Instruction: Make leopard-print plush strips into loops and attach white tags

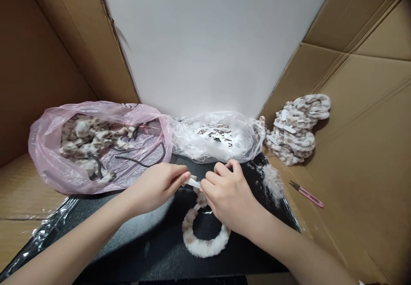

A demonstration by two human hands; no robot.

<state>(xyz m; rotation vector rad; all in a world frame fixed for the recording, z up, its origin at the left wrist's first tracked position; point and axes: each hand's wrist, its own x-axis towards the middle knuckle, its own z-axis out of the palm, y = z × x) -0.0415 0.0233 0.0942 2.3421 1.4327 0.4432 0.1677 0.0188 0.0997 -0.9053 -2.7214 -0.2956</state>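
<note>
Between my two hands stretches a small white strip (193, 183). My left hand (162, 185) pinches its left end between thumb and forefinger. The fingers of my right hand (224, 190) are curled around the other end, and its tip is hidden there. Just below hangs or lies a fluffy white and light-brown ring (205, 246), with a smaller furry part rising from it toward my right hand; whether that hand holds it too is hidden. A thin white band shows at the ring's upper left.
A pink plastic bag (48, 148) of furry pieces and dark cords lies left. Behind my hands is a clear bag (186, 143) of small white pieces. At right are stacked furry rings (302, 135), loose fluff (272, 182) and pink thread snips (308, 195). Cardboard walls (362, 126) stand around.
</note>
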